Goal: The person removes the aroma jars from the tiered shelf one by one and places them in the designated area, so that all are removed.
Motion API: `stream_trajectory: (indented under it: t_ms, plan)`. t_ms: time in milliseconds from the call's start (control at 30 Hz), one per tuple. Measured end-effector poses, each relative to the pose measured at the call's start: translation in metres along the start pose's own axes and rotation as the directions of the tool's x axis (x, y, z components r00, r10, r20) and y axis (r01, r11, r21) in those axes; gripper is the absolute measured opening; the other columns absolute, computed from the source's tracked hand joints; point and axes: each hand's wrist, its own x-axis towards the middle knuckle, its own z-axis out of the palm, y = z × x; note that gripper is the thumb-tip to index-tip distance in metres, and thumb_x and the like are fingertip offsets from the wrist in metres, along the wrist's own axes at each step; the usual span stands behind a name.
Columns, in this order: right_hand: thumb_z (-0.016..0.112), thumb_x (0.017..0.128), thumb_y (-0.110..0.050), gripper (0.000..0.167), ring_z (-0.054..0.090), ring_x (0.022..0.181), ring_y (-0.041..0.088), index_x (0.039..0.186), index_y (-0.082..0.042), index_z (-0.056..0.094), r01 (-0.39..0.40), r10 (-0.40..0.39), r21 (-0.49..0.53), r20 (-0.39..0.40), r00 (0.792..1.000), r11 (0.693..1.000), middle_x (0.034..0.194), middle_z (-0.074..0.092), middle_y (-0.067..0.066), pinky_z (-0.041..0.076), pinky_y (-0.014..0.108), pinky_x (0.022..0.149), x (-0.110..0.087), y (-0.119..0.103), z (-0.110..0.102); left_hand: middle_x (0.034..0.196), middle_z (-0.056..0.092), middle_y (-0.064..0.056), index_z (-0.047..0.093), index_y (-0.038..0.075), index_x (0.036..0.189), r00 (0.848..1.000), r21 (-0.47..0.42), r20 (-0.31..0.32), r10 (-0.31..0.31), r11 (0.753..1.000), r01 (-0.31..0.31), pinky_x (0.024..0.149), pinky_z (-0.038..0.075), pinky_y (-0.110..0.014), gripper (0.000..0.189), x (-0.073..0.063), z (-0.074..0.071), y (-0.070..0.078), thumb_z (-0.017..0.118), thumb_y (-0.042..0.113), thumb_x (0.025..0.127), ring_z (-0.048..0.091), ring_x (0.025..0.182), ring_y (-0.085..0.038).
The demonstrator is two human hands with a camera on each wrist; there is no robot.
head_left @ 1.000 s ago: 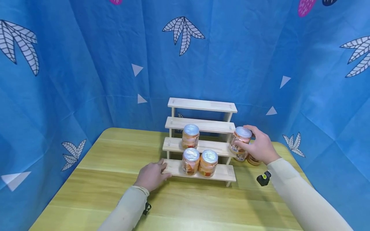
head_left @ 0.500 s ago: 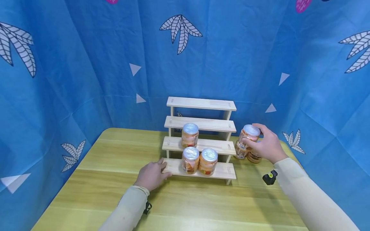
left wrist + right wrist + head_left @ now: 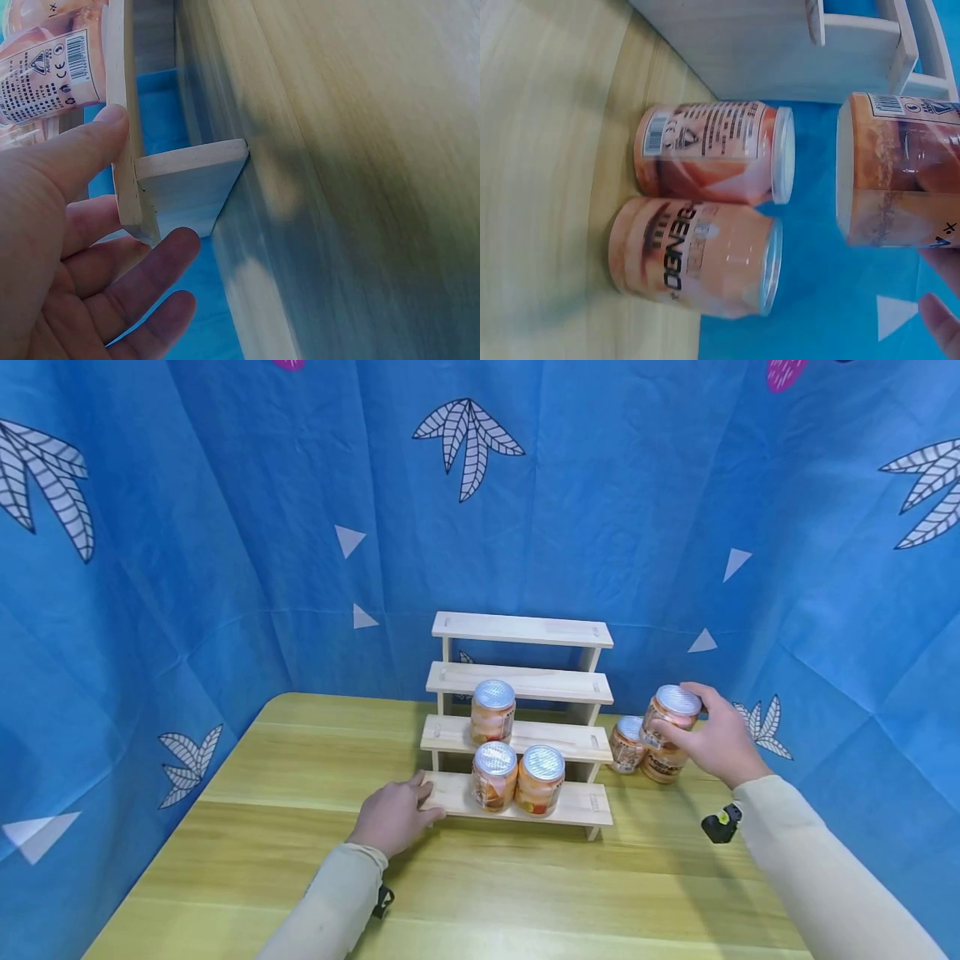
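Note:
My left hand [image 3: 393,817] grips the left end of the bottom step of a pale wooden four-step display stand [image 3: 525,681]. In the left wrist view its thumb [image 3: 94,142] presses the step's edge, with fingers around the board's end. Off the stand's right side, my right hand [image 3: 716,745] holds an orange jar [image 3: 667,718] with a silvery lid, upright. The held jar is raised above two similar jars, a left one [image 3: 712,154] and a right one [image 3: 697,259], standing side by side. Two jars, one left [image 3: 493,783] and one right [image 3: 540,787], stand on the bottom step.
Another jar [image 3: 492,718] stands on the second step from the bottom. The wooden table [image 3: 300,860] carries the stand, and a blue patterned cloth [image 3: 300,527] hangs behind and at both sides. The stand's side panel [image 3: 742,45] is close to the jars on the table.
My right hand has moved right with its jar, from beside the second step's right end to over the jars on the table. The left hand stays at the bottom step.

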Motion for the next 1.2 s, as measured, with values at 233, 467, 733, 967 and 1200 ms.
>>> stream_trajectory:
  t_ms: [233,467,733,967,1200]
  plan:
    - [0.072,0.089,-0.054,0.088,0.053,0.113,0.046,0.151,-0.001,0.037,-0.014,0.013,-0.009,-0.035,0.999,1.000,0.133,0.052,0.030,0.050,0.058,0.075,-0.004,0.016,-0.005,0.142,0.057,-0.018,0.068,0.006,0.129,1.000,0.010,-0.008,0.004,1.000,-0.004,0.091,0.058,-0.050,0.058,0.000,0.000,0.000,0.074,0.048,0.089,0.065,0.114,-0.041]
    - [0.073,0.090,-0.051,0.088,0.054,0.109,0.047,0.150,0.002,0.036,-0.051,0.048,-0.029,-0.084,0.995,0.998,0.127,0.053,0.032,0.050,0.056,0.073,-0.008,0.033,-0.014,0.141,0.058,-0.020,0.069,0.006,0.128,1.000,0.016,-0.007,0.012,1.000,-0.012,0.089,0.058,-0.050,0.058,0.000,0.000,0.001,0.074,0.048,0.088,0.066,0.111,-0.042]
    - [0.073,0.089,-0.051,0.091,0.054,0.108,0.048,0.151,0.004,0.034,-0.114,0.108,-0.049,-0.113,0.988,0.992,0.126,0.052,0.033,0.051,0.059,0.076,-0.013,0.052,-0.023,0.141,0.057,-0.020,0.068,0.006,0.128,1.000,0.022,-0.009,0.019,1.000,-0.019,0.090,0.058,-0.050,0.058,0.001,0.000,0.000,0.074,0.048,0.089,0.067,0.110,-0.041]
    - [0.072,0.090,-0.050,0.090,0.053,0.107,0.049,0.149,0.006,0.035,-0.125,0.118,-0.054,-0.122,0.986,0.991,0.126,0.051,0.034,0.051,0.062,0.076,-0.015,0.062,-0.023,0.142,0.056,-0.020,0.067,0.007,0.130,1.000,0.030,-0.002,0.020,0.999,-0.020,0.091,0.058,-0.051,0.059,0.003,-0.001,-0.001,0.073,0.049,0.089,0.067,0.110,-0.042]
    - [0.071,0.090,-0.053,0.093,0.053,0.109,0.052,0.151,0.006,0.032,-0.134,0.127,-0.070,-0.097,0.987,0.988,0.128,0.051,0.035,0.049,0.065,0.078,-0.018,0.068,-0.020,0.144,0.054,-0.020,0.066,0.007,0.131,1.000,0.010,0.009,0.006,1.000,-0.006,0.094,0.056,-0.052,0.059,0.001,-0.001,-0.001,0.072,0.048,0.089,0.064,0.115,-0.043]
